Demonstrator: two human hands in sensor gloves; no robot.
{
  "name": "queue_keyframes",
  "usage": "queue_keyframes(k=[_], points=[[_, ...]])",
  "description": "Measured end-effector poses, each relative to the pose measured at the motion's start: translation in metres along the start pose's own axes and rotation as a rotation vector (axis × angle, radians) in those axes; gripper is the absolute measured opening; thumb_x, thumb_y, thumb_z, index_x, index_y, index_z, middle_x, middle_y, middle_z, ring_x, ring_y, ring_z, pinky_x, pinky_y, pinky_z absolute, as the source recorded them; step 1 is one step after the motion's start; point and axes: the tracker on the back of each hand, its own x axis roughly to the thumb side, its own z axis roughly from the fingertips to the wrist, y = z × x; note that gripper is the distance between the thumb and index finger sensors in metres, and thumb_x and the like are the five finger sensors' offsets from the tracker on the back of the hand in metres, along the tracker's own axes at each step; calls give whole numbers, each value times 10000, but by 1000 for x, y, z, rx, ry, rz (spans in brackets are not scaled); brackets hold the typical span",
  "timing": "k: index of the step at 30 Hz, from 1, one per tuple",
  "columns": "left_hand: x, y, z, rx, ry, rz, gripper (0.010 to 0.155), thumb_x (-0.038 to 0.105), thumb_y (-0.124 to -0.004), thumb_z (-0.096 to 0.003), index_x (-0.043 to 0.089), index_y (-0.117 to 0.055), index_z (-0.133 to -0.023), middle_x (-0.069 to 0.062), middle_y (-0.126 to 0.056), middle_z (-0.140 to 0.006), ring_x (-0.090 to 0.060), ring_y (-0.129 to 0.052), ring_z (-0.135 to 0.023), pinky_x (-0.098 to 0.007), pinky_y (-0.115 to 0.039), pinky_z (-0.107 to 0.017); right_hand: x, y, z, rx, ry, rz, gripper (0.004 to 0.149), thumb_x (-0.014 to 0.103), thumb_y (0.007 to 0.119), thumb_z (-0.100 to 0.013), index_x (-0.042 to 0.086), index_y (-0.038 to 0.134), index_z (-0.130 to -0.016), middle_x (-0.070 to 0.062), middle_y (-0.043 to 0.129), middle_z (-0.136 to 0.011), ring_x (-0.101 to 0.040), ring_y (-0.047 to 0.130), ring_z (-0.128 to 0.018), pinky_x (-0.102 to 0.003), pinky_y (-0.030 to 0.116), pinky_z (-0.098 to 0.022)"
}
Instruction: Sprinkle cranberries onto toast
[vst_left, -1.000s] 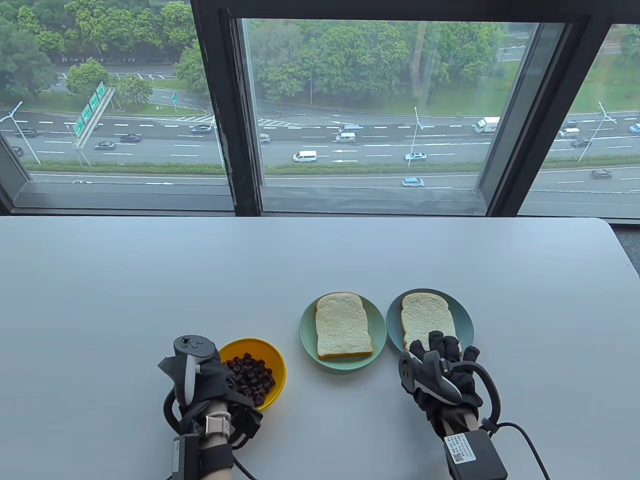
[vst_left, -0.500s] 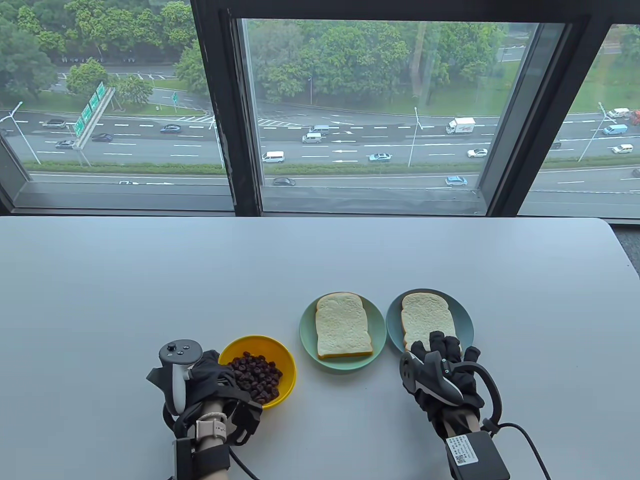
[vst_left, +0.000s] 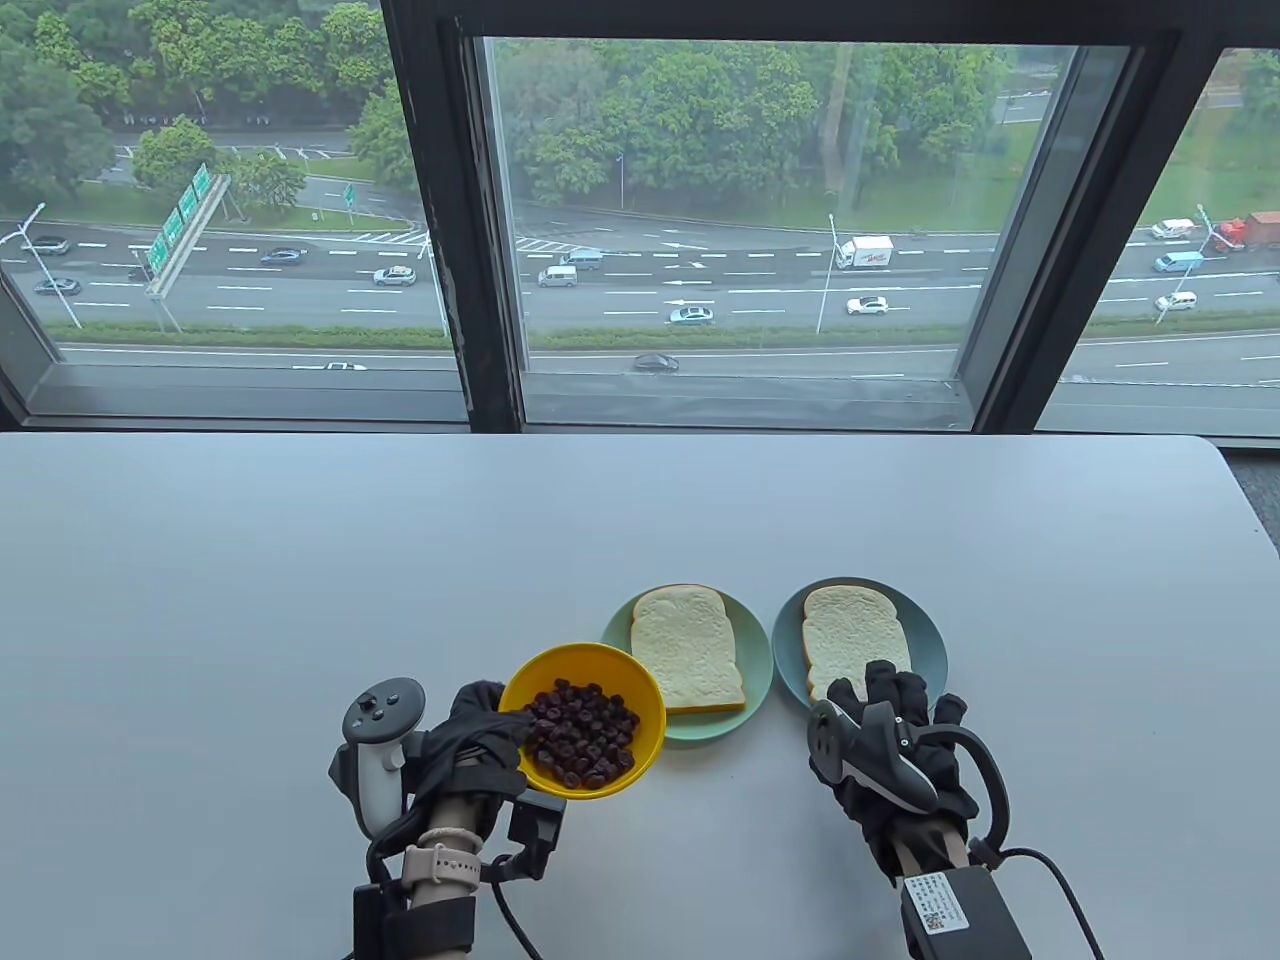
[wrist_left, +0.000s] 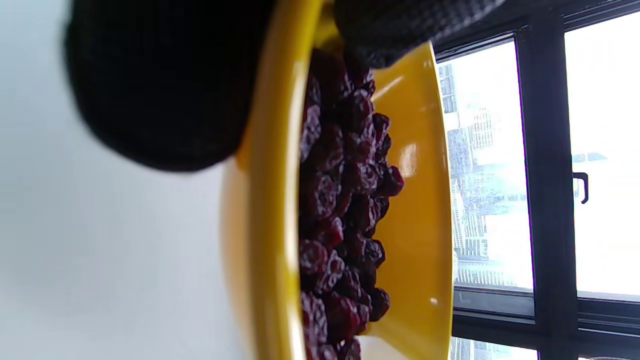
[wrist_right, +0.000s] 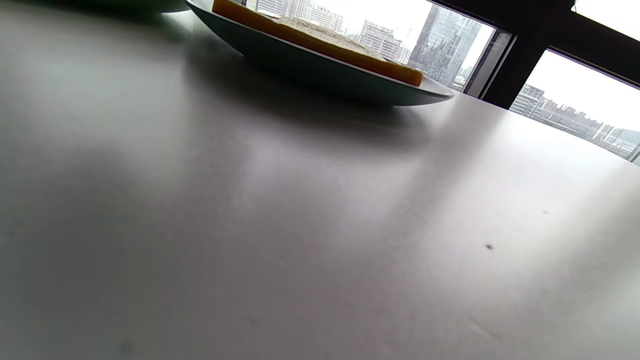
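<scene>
My left hand grips the left rim of a yellow bowl of dark red cranberries and holds it lifted, its far edge over the rim of the left plate. In the left wrist view the bowl and cranberries fill the frame, with gloved fingers on the rim. Two slices of toast lie on teal plates: the left toast on the left plate, the right toast on the right plate. My right hand rests at the right plate's near edge, fingers over it.
The grey table runs back to a window. In the right wrist view the right plate with its toast sits just ahead on the table top. Cables trail from both wrists at the near edge.
My left hand has lifted the yellow bowl and carried it right, toward the left plate. The right hand has barely moved.
</scene>
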Motion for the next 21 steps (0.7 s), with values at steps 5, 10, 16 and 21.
queue_keyframes(k=[5,10,16,21], points=[[-2,-25,6,-137,-11,-59,537,270,-758,-449,224,-572,-950,-158,-741,-699,-344,-835,-434,-364,-965,-149,-3,1,-1,2,6,0,761,676,415,-373,364,154,-1015,-137,107,-1062,-395,258,-1021,-668,376,-694],[2,-43,10,-178,-33,-147,538,268,-759,-449,226,-570,-950,-160,-739,-699,-346,-834,-432,-365,-965,-145,-4,2,-1,4,7,-1,761,676,415,-373,362,155,-1015,-138,113,-1062,-395,265,-1020,-666,382,-694],[-5,-58,19,-265,-31,-223,541,264,-757,-449,225,-558,-951,-163,-731,-702,-350,-831,-434,-365,-965,-148,-6,-2,-1,-10,4,-48,761,677,413,-372,364,150,-1015,-136,113,-1064,-391,270,-1023,-664,385,-698],[-4,-67,26,-298,-51,-278,544,262,-758,-449,223,-558,-953,-168,-729,-702,-355,-828,-433,-370,-965,-148,-3,-10,0,-33,-9,-95,763,678,412,-372,364,150,-1017,-135,121,-1067,-388,283,-1026,-659,398,-701]])
